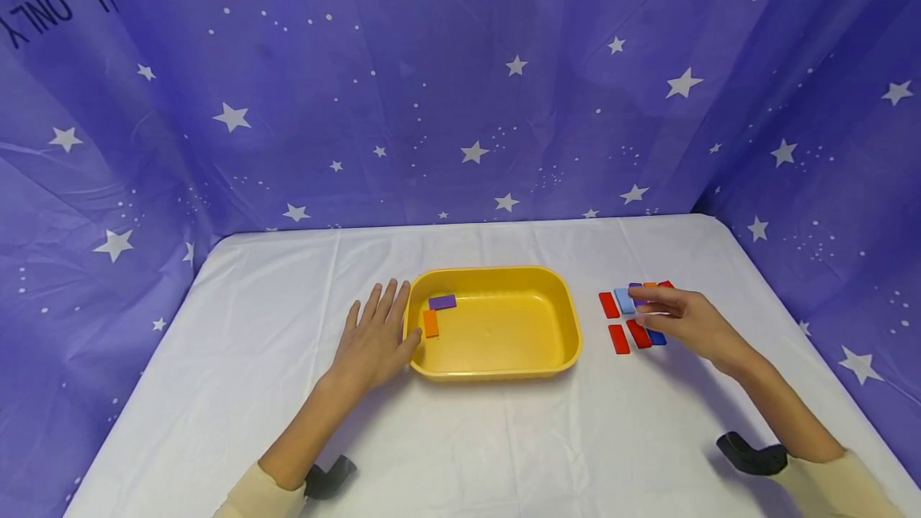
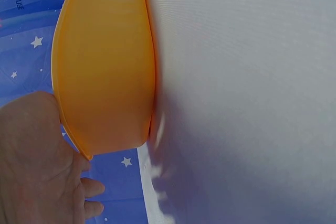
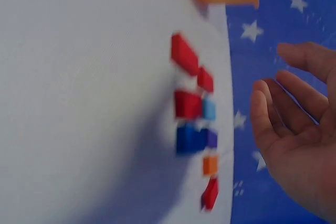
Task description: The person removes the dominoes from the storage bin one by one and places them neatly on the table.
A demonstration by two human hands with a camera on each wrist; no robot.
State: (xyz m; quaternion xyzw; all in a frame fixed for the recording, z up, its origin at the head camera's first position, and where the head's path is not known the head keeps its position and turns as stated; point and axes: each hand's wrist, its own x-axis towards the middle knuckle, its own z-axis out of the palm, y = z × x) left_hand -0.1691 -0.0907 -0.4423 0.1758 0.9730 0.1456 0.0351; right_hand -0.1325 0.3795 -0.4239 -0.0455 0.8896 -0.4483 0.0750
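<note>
My left hand (image 1: 370, 346) rests at the left rim of a yellow plastic basin (image 1: 504, 334), fingers straight and thumb lying over the edge. Inside the basin, near its left wall, lie a purple block (image 1: 442, 302) and an orange block (image 1: 430, 324). Over a group of flat blocks to the basin's right hovers my right hand (image 1: 694, 328), its fingers loosely bent with nothing between them. Red blocks (image 1: 619, 339), a light blue block (image 1: 624, 300) and a dark blue block (image 3: 187, 139) make up part of that group. In the head view the right hand partly covers others.
A white cloth (image 1: 496, 446) covers the table. Purple curtains (image 1: 432, 102) with stars and printed words hang behind and at both sides. Black bands (image 1: 751, 454) sit at the wrists by the pale sleeves.
</note>
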